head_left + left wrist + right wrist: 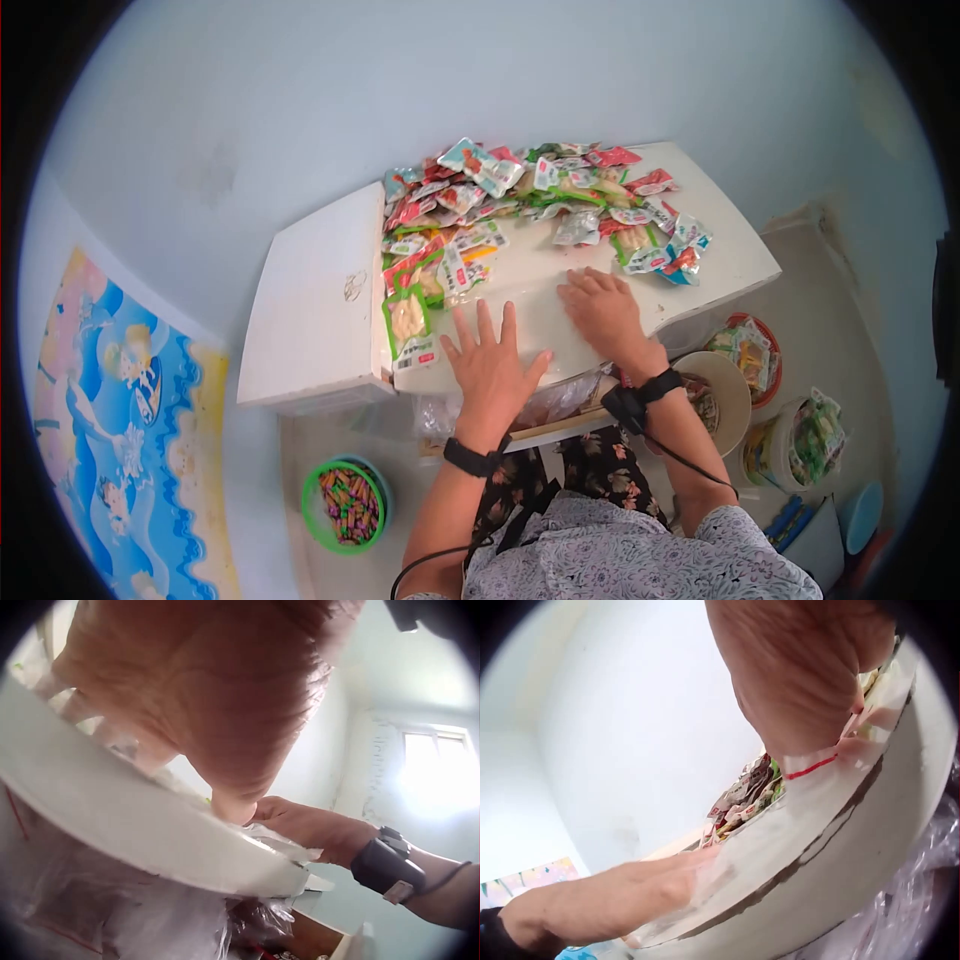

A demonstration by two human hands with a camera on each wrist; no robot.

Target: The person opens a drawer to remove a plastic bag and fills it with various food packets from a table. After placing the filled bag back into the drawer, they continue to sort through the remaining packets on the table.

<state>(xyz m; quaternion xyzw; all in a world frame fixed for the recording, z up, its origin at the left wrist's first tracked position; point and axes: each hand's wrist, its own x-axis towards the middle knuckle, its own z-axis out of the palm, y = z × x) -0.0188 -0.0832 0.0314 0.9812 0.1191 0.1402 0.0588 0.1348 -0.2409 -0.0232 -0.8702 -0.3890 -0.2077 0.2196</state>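
A clear plastic bag (537,312) lies flat on the white tabletop (715,215); its red strip shows beside the right hand (802,675) in the right wrist view. The left hand (490,378), fingers spread wide, rests at the tabletop's front edge near a green-edged packet (408,318). Farther right, the right hand (610,320) touches the bag with its fingers extended and close together. From the left wrist view, the left palm (202,690) hides much of the surface. Neither hand grips anything visible.
Small food packets (480,170) are heaped along the tabletop's back and left side, with more at the right. A green-rimmed basket (312,505) stands on the floor at left. Several filled containers, including a white bucket (735,385), stand at right. Plastic bags hang below the front edge.
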